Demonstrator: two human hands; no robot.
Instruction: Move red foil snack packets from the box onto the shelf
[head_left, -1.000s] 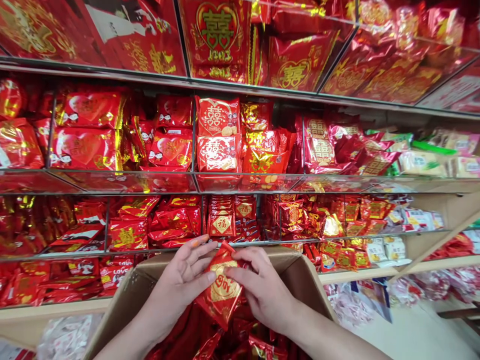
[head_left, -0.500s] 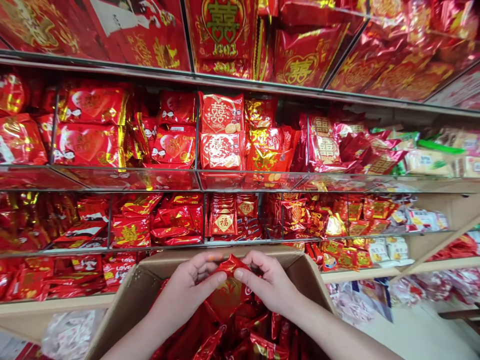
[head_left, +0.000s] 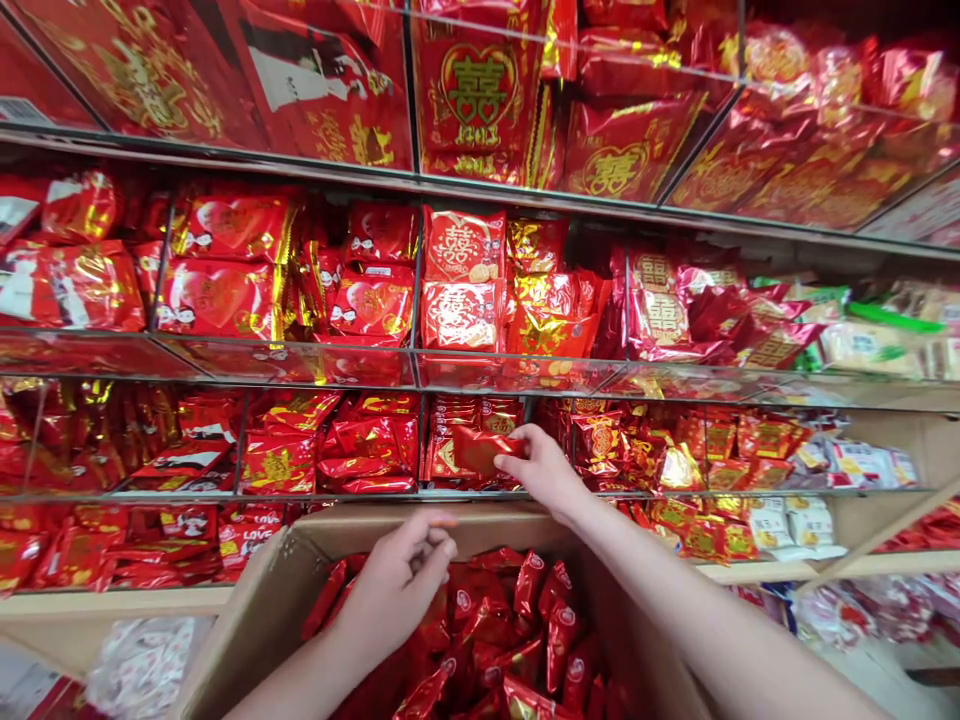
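Observation:
My right hand (head_left: pixel 544 470) is closed on a small shiny red packet (head_left: pixel 480 452), pinched at its right end between thumb and fingers. It holds the packet at a compartment of the lower shelf, in front of small red packets with gold diamond labels (head_left: pixel 450 452). My left hand (head_left: pixel 411 572) hangs above the cardboard box (head_left: pixel 259 590), its fingers loosely curled and apart, with nothing visible in them. Inside the box lie many loose red packets (head_left: pixel 517 630), some standing on end with round white marks.
Clear dividers and a clear front edge (head_left: pixel 517 372) bound the shelf compartments. Larger red packs (head_left: pixel 465 320) fill the shelf above, and bigger bags (head_left: pixel 480 90) stand higher. White-and-green packs (head_left: pixel 877 335) sit at the right. Plastic-bagged goods (head_left: pixel 146 665) lie low at the left.
My right hand has moved forward from above the box to the shelf with a red packet. My left hand has let go of that packet and dropped slightly. The view has shifted a little.

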